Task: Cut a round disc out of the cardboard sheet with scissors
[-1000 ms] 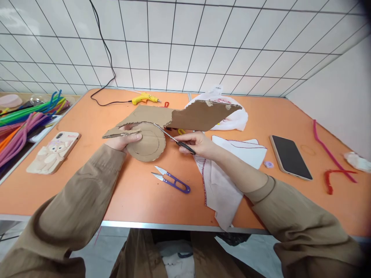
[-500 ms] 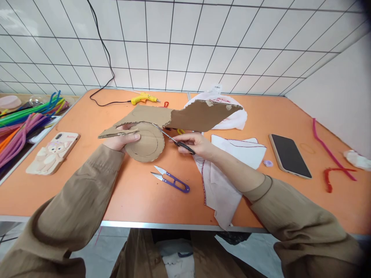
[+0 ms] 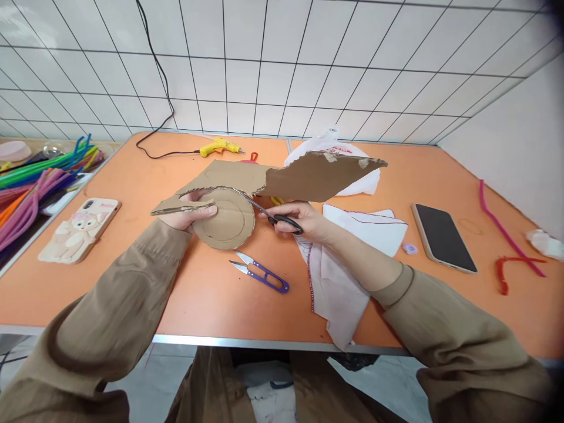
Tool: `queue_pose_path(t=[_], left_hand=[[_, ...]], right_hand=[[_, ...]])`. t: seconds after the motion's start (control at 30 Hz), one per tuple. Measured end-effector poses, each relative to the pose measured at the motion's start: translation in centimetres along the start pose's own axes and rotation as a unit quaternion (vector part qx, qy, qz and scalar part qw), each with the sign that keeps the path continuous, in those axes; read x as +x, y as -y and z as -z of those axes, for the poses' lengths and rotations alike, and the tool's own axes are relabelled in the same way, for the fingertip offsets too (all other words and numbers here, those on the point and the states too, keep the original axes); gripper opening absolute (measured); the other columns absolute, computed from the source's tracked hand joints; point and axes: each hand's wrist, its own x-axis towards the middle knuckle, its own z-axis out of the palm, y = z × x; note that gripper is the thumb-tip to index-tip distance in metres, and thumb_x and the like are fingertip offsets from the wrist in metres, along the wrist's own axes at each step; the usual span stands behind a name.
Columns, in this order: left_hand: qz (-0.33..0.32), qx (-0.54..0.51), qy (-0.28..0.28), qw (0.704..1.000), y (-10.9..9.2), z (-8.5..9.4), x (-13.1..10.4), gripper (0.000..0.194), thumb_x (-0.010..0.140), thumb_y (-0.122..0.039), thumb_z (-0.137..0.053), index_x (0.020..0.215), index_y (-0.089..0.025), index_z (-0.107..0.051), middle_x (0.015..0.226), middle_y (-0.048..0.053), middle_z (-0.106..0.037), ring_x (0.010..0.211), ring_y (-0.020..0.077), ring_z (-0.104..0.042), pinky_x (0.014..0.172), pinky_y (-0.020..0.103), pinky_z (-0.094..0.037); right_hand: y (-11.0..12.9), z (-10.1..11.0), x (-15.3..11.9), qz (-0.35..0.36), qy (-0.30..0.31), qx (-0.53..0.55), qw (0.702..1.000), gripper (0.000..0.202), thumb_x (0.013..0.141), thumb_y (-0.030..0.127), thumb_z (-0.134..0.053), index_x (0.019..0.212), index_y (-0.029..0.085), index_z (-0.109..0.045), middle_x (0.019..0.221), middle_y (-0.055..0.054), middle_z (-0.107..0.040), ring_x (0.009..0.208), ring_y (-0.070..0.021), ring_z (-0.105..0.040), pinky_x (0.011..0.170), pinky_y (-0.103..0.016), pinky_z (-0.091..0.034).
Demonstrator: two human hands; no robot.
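Note:
My left hand (image 3: 189,216) grips a piece of cardboard (image 3: 324,175), its thumb lying on a round, partly cut disc (image 3: 224,226) that bears a drawn inner circle. The larger ragged part of the cardboard reaches up and to the right, above the table. In my right hand (image 3: 304,220) are black-handled scissors (image 3: 287,223), their blades at the cardboard along the disc's upper right edge. Blade tips are partly hidden by the cardboard. Below the disc, purple thread snips (image 3: 263,273) lie on the table. White cloth (image 3: 339,276) with dark red stitching spreads under my right forearm.
A yellow glue gun (image 3: 218,147) with a black cord lies at the back. On the left are a phone in a cartoon case (image 3: 80,230) and colourful pipe cleaners (image 3: 39,188). A dark-screened phone (image 3: 444,237), a purple button-like piece (image 3: 409,249) and a red pipe cleaner (image 3: 502,276) lie right.
The scissors' handles have opened wider in my right hand. The cardboard has shifted slightly to the right, and the view has moved a little.

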Motion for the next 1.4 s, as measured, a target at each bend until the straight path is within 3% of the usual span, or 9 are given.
queue_pose_path(t=[0.13,0.27,0.43,0.53,0.7,0.9,1.1,1.4], left_hand=[[0.004,0.012,0.005,1.0,0.2,0.4,0.1,0.058,0.058,-0.03,-0.084,0.112,-0.012,-0.072,0.108,0.015,-0.074,0.107,0.0393,-0.066,0.082,0.043,-0.059],[-0.007,0.004,-0.031,0.999,0.4,0.9,0.3,0.059,0.054,-0.028,-0.085,0.11,-0.014,-0.073,0.108,0.013,-0.075,0.106,0.0384,-0.067,0.085,0.043,-0.058],[0.004,-0.008,-0.042,0.999,0.4,1.0,0.3,0.047,0.053,-0.026,-0.085,0.098,-0.014,-0.077,0.095,0.011,-0.077,0.098,0.0374,-0.07,0.081,0.04,-0.059],[0.006,-0.005,-0.032,0.999,0.1,0.9,0.3,0.05,0.052,-0.027,-0.084,0.099,-0.013,-0.077,0.095,0.013,-0.077,0.1,0.0397,-0.069,0.083,0.044,-0.059],[0.019,0.003,-0.027,0.999,-0.4,0.5,-0.1,0.047,0.054,-0.024,-0.083,0.1,-0.014,-0.076,0.096,0.011,-0.077,0.101,0.0379,-0.069,0.083,0.043,-0.059],[0.004,-0.006,-0.035,0.999,-0.2,0.5,0.0,0.036,0.053,-0.024,-0.082,0.088,-0.014,-0.076,0.094,0.011,-0.077,0.099,0.0386,-0.069,0.083,0.044,-0.058],[0.011,0.012,-0.055,0.998,0.4,1.3,0.6,0.044,0.046,-0.025,-0.083,0.088,-0.013,-0.076,0.091,0.013,-0.076,0.097,0.0425,-0.069,0.083,0.049,-0.058],[0.01,-0.003,-0.05,0.999,0.2,1.0,0.2,0.047,0.049,-0.025,-0.085,0.094,-0.015,-0.077,0.094,0.011,-0.077,0.098,0.0393,-0.07,0.078,0.041,-0.061]], right_hand=[[-0.1,-0.2,-0.1,0.003,-0.016,-0.002,1.0,0.038,0.061,0.032,-0.081,0.095,0.015,-0.076,0.064,0.001,-0.056,0.053,-0.0069,-0.042,0.048,-0.024,-0.035],[0.2,-0.9,0.0,-0.014,-0.024,-0.01,1.0,0.039,0.061,0.03,-0.08,0.097,0.016,-0.075,0.063,0.003,-0.054,0.055,-0.0078,-0.045,0.052,-0.025,-0.039],[0.5,-1.1,-0.1,-0.009,-0.014,-0.039,0.999,0.044,0.062,0.034,-0.081,0.103,0.018,-0.074,0.082,-0.003,-0.065,0.064,-0.0091,-0.049,0.059,-0.025,-0.043],[0.4,-0.8,-0.1,-0.007,0.01,-0.036,0.999,0.049,0.064,0.038,-0.081,0.107,0.017,-0.072,0.087,-0.005,-0.067,0.069,-0.0109,-0.052,0.063,-0.026,-0.046],[0.2,-0.9,-0.3,-0.007,0.031,-0.018,0.999,0.048,0.065,0.036,-0.082,0.107,0.015,-0.07,0.079,-0.003,-0.064,0.067,-0.0107,-0.052,0.061,-0.027,-0.046],[0.3,-1.1,-0.2,-0.015,0.025,0.0,1.0,0.044,0.067,0.033,-0.08,0.105,0.014,-0.071,0.073,-0.001,-0.061,0.065,-0.0111,-0.053,0.058,-0.027,-0.046],[0.2,-1.0,-0.2,-0.015,0.026,-0.004,1.0,0.045,0.066,0.034,-0.08,0.105,0.015,-0.07,0.075,-0.002,-0.063,0.063,-0.0101,-0.052,0.059,-0.027,-0.048],[0.0,-1.4,-0.2,-0.003,0.007,-0.026,1.0,0.04,0.064,0.032,-0.079,0.099,0.014,-0.072,0.065,0.004,-0.052,0.054,-0.006,-0.043,0.049,-0.022,-0.037]])
